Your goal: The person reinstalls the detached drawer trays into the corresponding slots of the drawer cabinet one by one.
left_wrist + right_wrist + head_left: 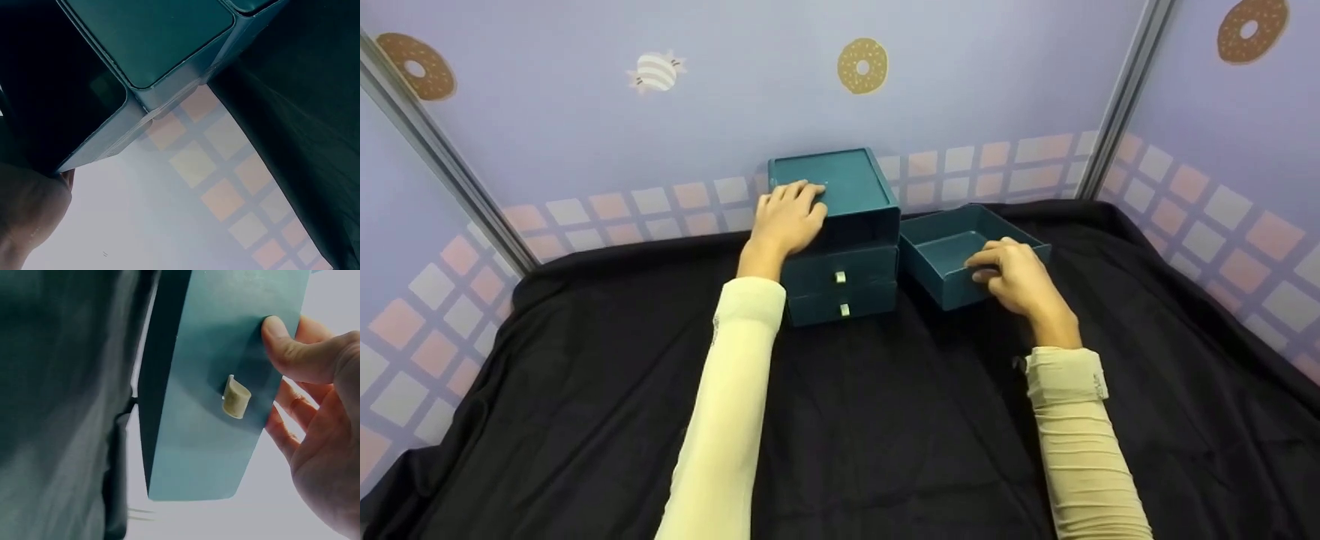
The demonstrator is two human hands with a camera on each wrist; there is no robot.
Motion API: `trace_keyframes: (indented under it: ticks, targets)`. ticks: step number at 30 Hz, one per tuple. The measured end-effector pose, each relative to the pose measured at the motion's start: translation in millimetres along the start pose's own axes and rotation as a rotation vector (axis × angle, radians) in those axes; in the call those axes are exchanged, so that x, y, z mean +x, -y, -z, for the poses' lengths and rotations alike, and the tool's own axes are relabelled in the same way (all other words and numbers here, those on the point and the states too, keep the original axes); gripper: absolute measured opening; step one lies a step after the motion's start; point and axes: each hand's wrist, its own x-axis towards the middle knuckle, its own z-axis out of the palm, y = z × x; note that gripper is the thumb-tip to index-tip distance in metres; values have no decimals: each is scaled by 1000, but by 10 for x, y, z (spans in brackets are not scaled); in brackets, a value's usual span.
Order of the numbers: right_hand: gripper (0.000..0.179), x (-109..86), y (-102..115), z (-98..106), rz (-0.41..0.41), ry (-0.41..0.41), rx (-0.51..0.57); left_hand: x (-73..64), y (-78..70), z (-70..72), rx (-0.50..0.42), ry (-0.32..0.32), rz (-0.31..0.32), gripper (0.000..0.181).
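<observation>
A dark teal drawer cabinet [847,180] stands near the back wall, with an empty top slot [50,84] and two closed drawers [877,266] below it. My left hand [787,217] rests on the cabinet's top near its left front edge, fingers loosely extended. To the cabinet's right is a removed empty drawer [952,251], turned at an angle. My right hand [1016,277] pinches its front wall, thumb [278,334] on the outer face and the other fingers over the rim. A small pale handle [236,399] shows on that face.
Black cloth [870,435] covers the table, wrinkled and bunched along the back and sides. Purple walls with tile and sweets patterns [975,90] enclose it on three sides, joined by metal posts [1125,97] at the corners.
</observation>
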Motion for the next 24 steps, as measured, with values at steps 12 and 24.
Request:
trace_keyframes:
  ticks: [12, 24]
  targets:
    - [20, -80, 329, 355, 281, -25, -155, 19, -29, 7, 40, 12, -6, 54]
    - [15, -394, 468, 498, 467, 27, -113, 22, -17, 19, 45, 34, 0, 55]
